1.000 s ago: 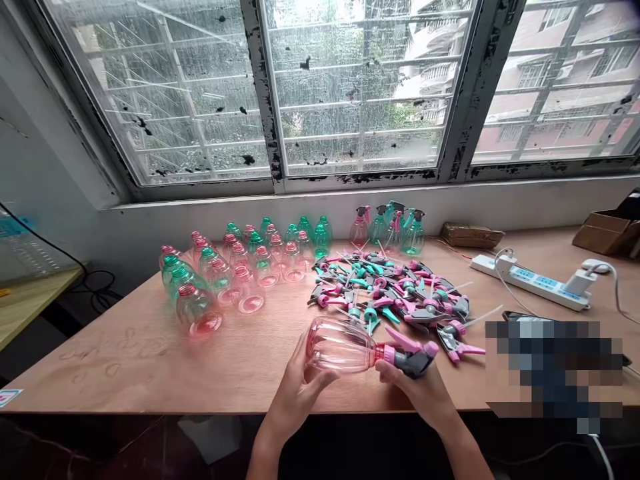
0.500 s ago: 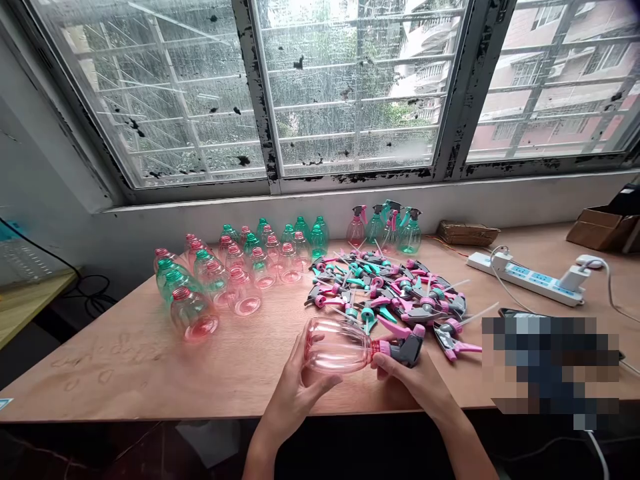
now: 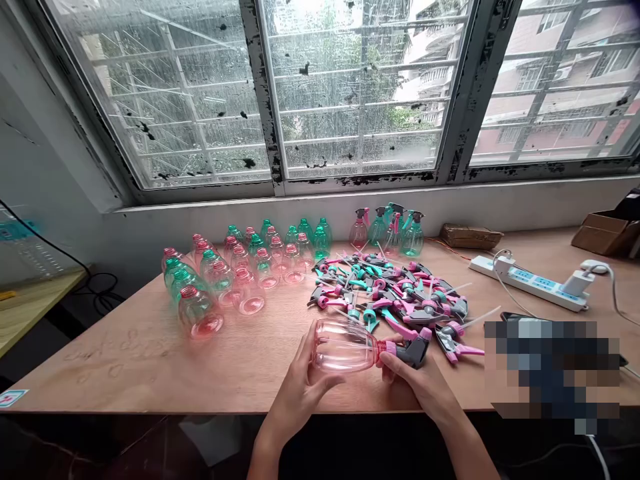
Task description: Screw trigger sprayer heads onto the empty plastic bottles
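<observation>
A clear pink spray bottle (image 3: 344, 345) lies sideways in the air above the table's front edge, its base to the left. My left hand (image 3: 305, 380) is wrapped round the base end. At the neck, the fingers of my right hand (image 3: 407, 380) pinch the pink collar of a grey-and-pink spray head (image 3: 411, 347), which sits on the bottle mouth. Just beyond the bottle is a heap of loose spray heads (image 3: 390, 287) in pink, teal and grey, with thin white tubes. One loose spray head (image 3: 455, 343) lies right of my right hand.
Pink and green bottles without heads (image 3: 200, 313) stand at the left and back. Several bottles with heads (image 3: 413, 237) stand by the wall. A white power strip (image 3: 530, 283), a brown package (image 3: 470, 236) and a cardboard box (image 3: 603, 233) are on the right, near a blurred-out patch.
The view has shifted slightly, so everything sits a little further right. Both hands keep their hold on the bottle and its collar, with the spray head slightly turned.
</observation>
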Demonstrator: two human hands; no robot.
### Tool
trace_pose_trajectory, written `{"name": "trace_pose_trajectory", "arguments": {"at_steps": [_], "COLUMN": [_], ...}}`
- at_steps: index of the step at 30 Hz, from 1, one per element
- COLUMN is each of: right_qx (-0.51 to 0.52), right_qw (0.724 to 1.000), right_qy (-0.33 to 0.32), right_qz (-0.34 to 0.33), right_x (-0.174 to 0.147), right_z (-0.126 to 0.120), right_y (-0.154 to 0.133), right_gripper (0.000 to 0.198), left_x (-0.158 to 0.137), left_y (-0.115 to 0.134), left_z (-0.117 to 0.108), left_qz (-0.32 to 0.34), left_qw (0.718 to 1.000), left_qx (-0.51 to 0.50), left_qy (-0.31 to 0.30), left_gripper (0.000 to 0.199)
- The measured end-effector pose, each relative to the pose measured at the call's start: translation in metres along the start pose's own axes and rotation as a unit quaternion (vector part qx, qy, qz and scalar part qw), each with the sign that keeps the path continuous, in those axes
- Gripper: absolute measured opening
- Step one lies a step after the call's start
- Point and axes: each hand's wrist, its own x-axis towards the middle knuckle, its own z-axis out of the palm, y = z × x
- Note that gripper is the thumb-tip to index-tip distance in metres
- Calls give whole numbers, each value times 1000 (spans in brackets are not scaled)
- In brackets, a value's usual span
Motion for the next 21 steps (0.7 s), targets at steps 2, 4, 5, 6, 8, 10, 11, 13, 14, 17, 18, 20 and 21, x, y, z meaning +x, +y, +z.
{"name": "trace_pose_trajectory", "arguments": {"at_steps": [2, 4, 5, 6, 8, 10, 11, 13, 14, 17, 18, 20, 21], "right_qx": [5, 0, -4, -7, -11, -9, -8, -6, -4, 5, 8, 15, 20], "right_qw": [1000, 1000, 1000, 1000, 1000, 1000, 1000, 1000, 1000, 1000, 1000, 1000, 1000], "right_qy": [6, 8, 8, 7, -1, -13, -16, -15, -13, -11, -10, -7, -6], "right_qz": [2, 1, 1, 2, 9, 17, 20, 19, 16, 7, 6, 7, 8], "right_x": [0, 0, -1, -1, -3, -4, -4, -4, -4, -3, -3, -3, -4], "right_z": [0, 0, 0, 0, 1, 2, 2, 2, 1, 1, 1, 2, 2], "right_y": [0, 0, -1, -1, -3, -6, -6, -7, -7, -6, -5, -3, -3], "right_gripper": [40, 41, 42, 43, 43, 43, 41, 39, 38, 37, 37, 38, 39], "left_x": [-1, -1, -1, -2, -2, -2, -2, -2, -2, -3, -3, -3, -3], "left_y": [-3, -5, -5, -4, -2, 0, 1, 2, 2, -1, -2, -3, -3], "left_z": [1, 2, 2, 1, 0, -1, -2, -2, -1, 0, 1, 1, 0], "left_qz": [4, 11, 12, 10, 4, -1, -2, -2, 0, 7, 7, -4, -12], "left_qw": [1000, 1000, 999, 999, 997, 997, 997, 998, 999, 1000, 1000, 1000, 999], "left_qx": [-10, -28, -39, -51, -73, -81, -79, -62, -49, -16, -12, -29, -49], "left_qy": [-3, -8, -10, -13, -15, -17, -20, -19, -16, 6, 9, 4, -3], "left_gripper": [85, 83, 86, 90, 96, 90, 85, 81, 81, 82, 84, 95, 99]}}
